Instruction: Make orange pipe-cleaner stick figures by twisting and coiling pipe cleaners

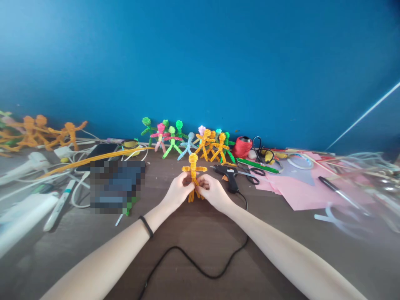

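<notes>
Fingertips of left hand (178,191) and right hand (213,191) pinched shut on the lower body of an orange pipe-cleaner figure (193,171), held upright just above the brown table (193,237), near its middle. Figure's waist hidden behind the fingertips; only head, outstretched arms and leg ends visible. Exact finger placement hard to make out.

Both hands met at the figure, palms turned inward, thumbs toward the camera. Forearms extended forward from the lower corners, converging. Black band (146,226) worn on the left wrist.

Black glue gun (229,174) lay just beside the right hand, its black cord (200,266) looping back between the forearms and cut off at the lower edge.

Behind the hands, a row of coloured pipe-cleaner figures (187,141) stood against the blue wall (218,62). More orange figures (40,132) lay far left, partly cut off. Long orange pipe cleaner (93,159) lay across white cables (78,175). Blurred patch (117,186) concealed an item left of the hands.

Red thread spool (242,146), green pen (258,165), scissors (253,175) and pink paper sheets (300,187) lay to the right. Objects at far right smeared, not identifiable. No containers discernible.
</notes>
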### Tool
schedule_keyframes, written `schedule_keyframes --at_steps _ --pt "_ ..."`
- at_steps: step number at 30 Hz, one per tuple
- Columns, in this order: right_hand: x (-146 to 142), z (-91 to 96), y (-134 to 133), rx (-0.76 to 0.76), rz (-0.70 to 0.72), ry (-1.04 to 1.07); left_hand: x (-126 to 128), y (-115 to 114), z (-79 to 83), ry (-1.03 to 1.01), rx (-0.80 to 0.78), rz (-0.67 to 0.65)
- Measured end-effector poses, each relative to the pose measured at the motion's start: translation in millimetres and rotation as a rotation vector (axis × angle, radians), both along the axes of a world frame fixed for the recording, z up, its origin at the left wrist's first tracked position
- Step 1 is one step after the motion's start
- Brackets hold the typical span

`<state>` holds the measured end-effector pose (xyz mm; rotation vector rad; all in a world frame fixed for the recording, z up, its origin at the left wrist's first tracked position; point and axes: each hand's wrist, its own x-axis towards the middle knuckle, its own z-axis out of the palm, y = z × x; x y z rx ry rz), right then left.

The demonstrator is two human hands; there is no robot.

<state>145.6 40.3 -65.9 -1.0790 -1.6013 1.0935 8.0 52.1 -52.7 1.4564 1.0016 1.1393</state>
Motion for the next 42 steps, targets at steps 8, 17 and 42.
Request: schedule_keyframes --at_steps 8,17,42 --pt "0 -1.3 3 0.015 0.006 0.019 -1 -4 6.5 0.005 0.036 0.076" --pt "2 -0.9 2 0.011 0.026 0.044 1 -7 8.6 0.066 -0.049 0.066" --pt "2 11.2 -5 0.34 0.161 -0.551 -1 -4 8.8 -0.157 -0.154 0.02"
